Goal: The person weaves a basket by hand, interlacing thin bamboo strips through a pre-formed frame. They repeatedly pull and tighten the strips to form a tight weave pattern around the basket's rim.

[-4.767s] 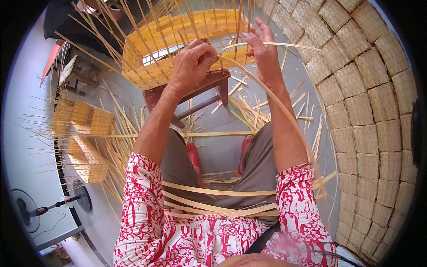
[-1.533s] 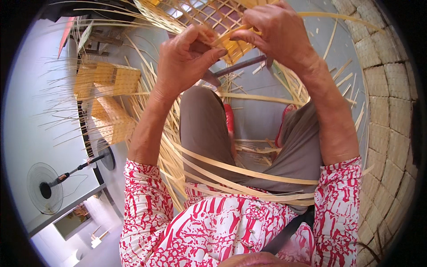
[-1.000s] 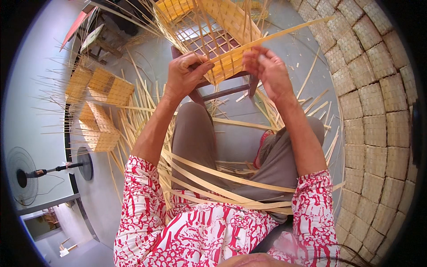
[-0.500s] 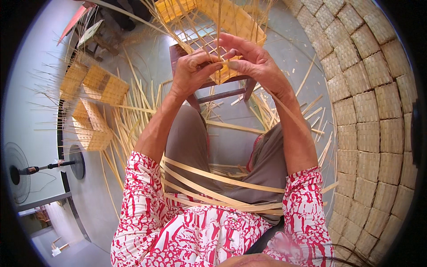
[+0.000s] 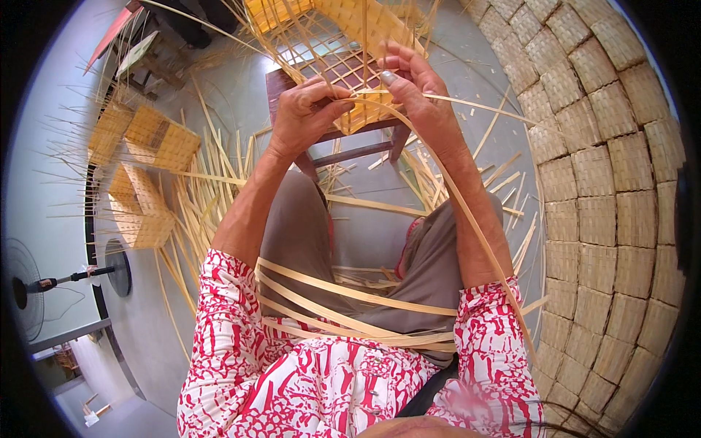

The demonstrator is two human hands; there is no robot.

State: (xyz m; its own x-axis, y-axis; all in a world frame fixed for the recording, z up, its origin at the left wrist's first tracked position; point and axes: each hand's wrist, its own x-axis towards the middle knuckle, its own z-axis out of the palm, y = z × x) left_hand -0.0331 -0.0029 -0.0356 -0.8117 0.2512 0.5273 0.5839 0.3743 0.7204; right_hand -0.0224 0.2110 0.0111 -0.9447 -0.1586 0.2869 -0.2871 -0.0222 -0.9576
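Observation:
A part-woven yellow bamboo basket (image 5: 358, 120) rests tilted on a dark red stool (image 5: 281, 91), its loose upright strips rising toward me. At its near corner my left hand (image 5: 310, 113) is closed, thumb and forefinger pinching a thin bamboo strip (image 5: 478, 226). From that pinch the strip bends across my right wrist and down past my right sleeve. My right hand (image 5: 423, 91) is beside the same corner, thumb and fingers apart around an upright strip. Another light strip (image 5: 485, 107) runs out to the right past this hand. Several flat strips (image 5: 350, 288) lie across my lap.
Finished woven panels or baskets (image 5: 584, 168) are stacked in rows along the right. Open baskets (image 5: 139, 212) with bristling ends stand at the left, near a fan (image 5: 25, 285). Loose strips (image 5: 212, 168) litter the floor. A low bench (image 5: 142, 51) stands at the far left.
My right thumb and fingers have parted from their closeness at the basket corner and moved slightly right. The long strip now bows out over my right wrist. My left hand keeps its pinch.

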